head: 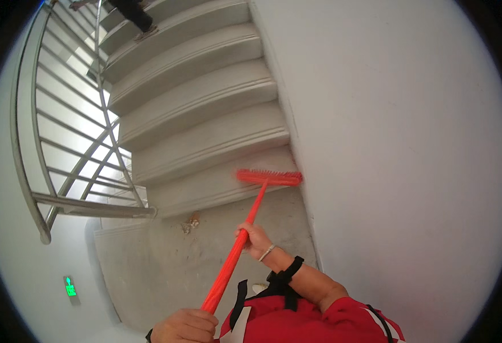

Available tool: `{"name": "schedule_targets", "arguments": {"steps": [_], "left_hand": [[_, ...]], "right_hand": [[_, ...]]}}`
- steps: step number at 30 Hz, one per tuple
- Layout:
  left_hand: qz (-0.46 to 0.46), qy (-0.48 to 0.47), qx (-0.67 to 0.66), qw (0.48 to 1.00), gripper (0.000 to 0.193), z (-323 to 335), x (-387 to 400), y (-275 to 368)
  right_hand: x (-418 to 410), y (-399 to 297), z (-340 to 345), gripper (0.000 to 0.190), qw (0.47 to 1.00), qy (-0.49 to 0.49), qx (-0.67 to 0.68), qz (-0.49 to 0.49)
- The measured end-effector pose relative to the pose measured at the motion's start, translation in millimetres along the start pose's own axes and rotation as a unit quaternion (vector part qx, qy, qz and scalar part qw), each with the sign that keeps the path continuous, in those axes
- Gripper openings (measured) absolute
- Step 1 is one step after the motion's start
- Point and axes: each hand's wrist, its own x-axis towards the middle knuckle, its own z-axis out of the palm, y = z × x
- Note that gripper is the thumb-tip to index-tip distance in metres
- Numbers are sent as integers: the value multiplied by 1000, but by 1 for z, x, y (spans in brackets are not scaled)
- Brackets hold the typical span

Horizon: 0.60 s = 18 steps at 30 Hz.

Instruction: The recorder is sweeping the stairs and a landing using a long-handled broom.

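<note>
A long red pole (229, 263) runs from the bottom of the view up to a red push broom head (269, 177) with bristles. The head lies on a low step of a concrete staircase (216, 186), close against the right wall. My left hand (186, 326) is closed around the lower end of the pole. Higher up, my right hand (253, 241) grips the same pole; its wrist carries a light bracelet, and a black strap crosses the forearm. A small pile of debris (193, 222) is on the landing floor, left of the pole.
Metal railings (105, 210) border the stairs on the left. A white wall (384, 150) rises along the right side. Near the top of the view, another person's dark-trousered leg (137, 15) stands on the stairs. A lit green exit sign (70, 287) is on the left wall.
</note>
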Motion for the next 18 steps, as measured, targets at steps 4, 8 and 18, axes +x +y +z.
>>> {"name": "schedule_targets", "arguments": {"steps": [4, 8, 18], "left_hand": [[-57, 81, 32, 995, 27, -3, -27, -27], [-56, 250, 46, 966, 24, -2, -84, -75], [-138, 119, 135, 974, 29, -2, -220, -4]], "right_hand": [[26, -10, 4, 12, 999, 14, 21, -47], [66, 21, -5, 12, 999, 47, 15, 14], [72, 245, 37, 12, 981, 102, -25, 165]]}}
